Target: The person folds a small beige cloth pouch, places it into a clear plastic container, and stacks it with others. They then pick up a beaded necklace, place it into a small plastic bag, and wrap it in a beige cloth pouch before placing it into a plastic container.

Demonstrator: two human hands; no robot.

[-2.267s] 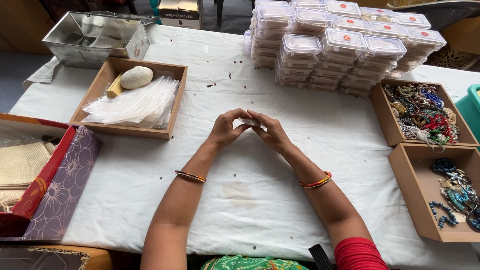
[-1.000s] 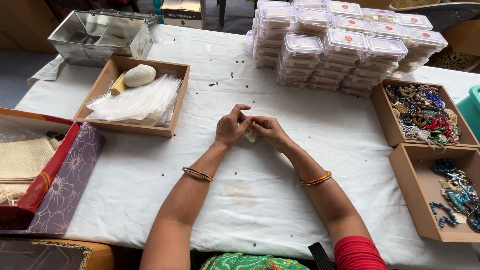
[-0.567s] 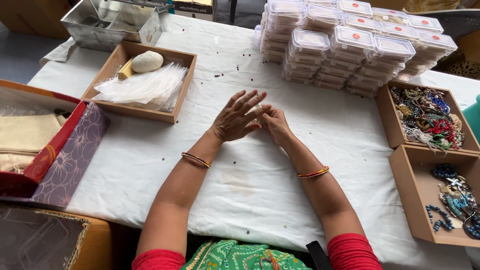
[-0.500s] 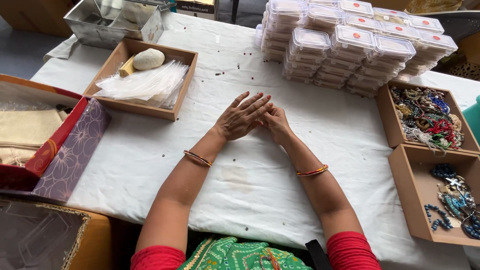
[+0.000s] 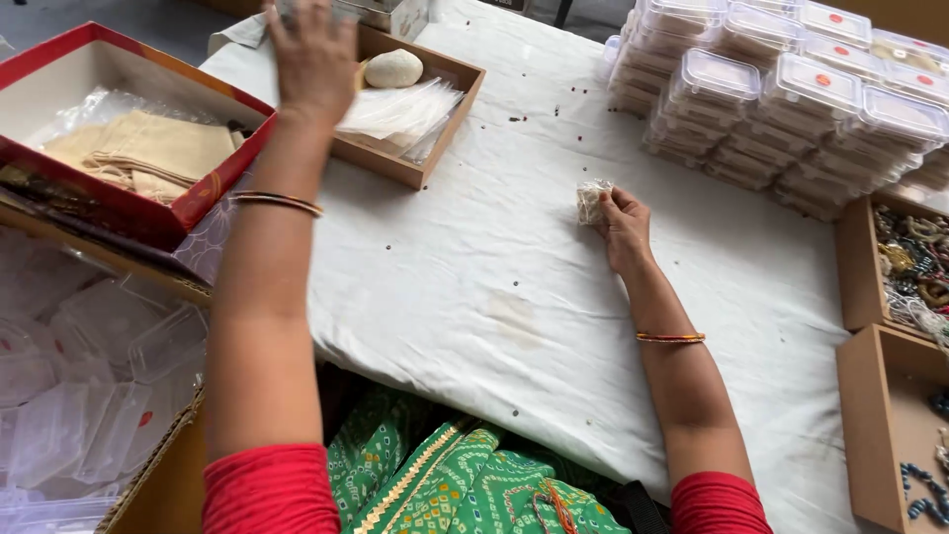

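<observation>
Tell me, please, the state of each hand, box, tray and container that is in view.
right hand: closed on a small clear packet, resting on the white cloth.
left hand: open, raised over the wooden tray, holding nothing.
red box: open, folded beige cloth inside.
clear containers: lidded, stacked.
right wooden trays: open, beads inside.

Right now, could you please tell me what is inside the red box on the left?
The red box holds folded beige cloth bags on clear plastic wrap. What lies beneath the bags is covered. The left hand hovers past the box's far corner.
</observation>
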